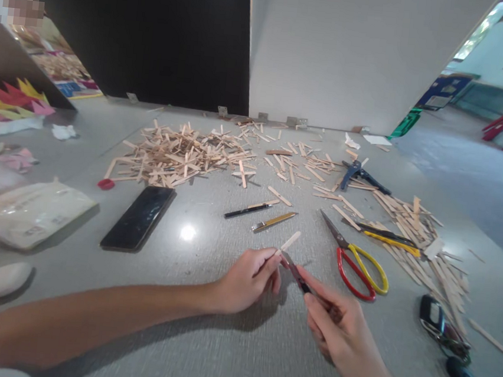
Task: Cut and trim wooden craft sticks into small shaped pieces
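Observation:
My left hand (pixel 247 280) is closed on a flat wooden craft stick (pixel 291 244), pinched between thumb and fingers with its rounded end pointing up and away. In my right hand (pixel 344 331) is a dark-handled knife (pixel 299 279). Its blade tip meets or nearly meets the stick at my left fingertips; exact contact is hard to make out. Just beyond my hands lie a black pen-shaped cutter (pixel 249 209) and a yellow-brown cutter (pixel 274 221). Scissors (pixel 355 263) with one red and one yellow handle rest to the right.
A large pile of cut sticks (pixel 183 155) spreads at the back left, longer sticks (pixel 408 227) at the right. A phone (pixel 138 218), blue pliers-like cutters (pixel 359 174), keys (pixel 432 315), a plastic packet (pixel 35 215) and a white mouse-shaped object (pixel 1 283) surround the work spot. Upright panels (pixel 357 56) stand behind.

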`<state>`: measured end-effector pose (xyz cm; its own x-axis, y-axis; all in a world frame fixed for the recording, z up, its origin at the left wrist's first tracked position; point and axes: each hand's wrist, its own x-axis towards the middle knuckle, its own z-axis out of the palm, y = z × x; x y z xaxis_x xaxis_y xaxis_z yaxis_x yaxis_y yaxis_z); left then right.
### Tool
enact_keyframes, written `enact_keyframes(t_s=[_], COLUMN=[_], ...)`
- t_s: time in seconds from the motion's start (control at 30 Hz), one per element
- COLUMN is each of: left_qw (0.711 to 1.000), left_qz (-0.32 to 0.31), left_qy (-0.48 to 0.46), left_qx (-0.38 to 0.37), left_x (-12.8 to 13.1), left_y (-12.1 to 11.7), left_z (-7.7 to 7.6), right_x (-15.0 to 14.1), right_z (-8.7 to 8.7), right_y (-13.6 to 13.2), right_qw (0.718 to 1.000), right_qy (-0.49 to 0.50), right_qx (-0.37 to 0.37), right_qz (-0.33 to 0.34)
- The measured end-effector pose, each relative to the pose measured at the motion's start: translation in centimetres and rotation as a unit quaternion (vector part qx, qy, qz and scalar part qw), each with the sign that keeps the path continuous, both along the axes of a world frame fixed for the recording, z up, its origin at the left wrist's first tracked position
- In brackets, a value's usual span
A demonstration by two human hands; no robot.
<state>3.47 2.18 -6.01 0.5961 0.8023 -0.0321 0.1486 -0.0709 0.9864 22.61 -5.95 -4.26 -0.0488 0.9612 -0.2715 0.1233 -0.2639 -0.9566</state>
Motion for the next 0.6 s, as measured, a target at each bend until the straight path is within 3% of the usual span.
enact_keyframes(t_s=[0.13, 0.3, 0.5, 0.6], left_qw=[0.999, 0.996, 0.99, 0.992], left_qz=[-0.013, -0.024, -0.041, -0.035], left_qy=[-0.028, -0.054, -0.089, -0.079], left_qx=[-0.036, -0.069, -0.099, -0.094], left_x=[-0.2, -0.1, 0.0, -0.1], left_y=[0.1, 0.2, 0.5, 0.5], left_z=[0.3, 0.1, -0.2, -0.1], right_x=[-0.4, -0.1, 0.4, 0.5], right_z=[-0.3, -0.9, -1.3, -1.3], right_y=[-0.1, -0.1, 0.0, 0.1], right_qw=[0.999, 0.994, 0.939, 0.914], right_qy=[0.037, -0.057, -0.223, -0.254], right_qx=[-0.002, 0.096, 0.262, 0.315], right_qz=[0.002, 0.01, 0.026, 0.027])
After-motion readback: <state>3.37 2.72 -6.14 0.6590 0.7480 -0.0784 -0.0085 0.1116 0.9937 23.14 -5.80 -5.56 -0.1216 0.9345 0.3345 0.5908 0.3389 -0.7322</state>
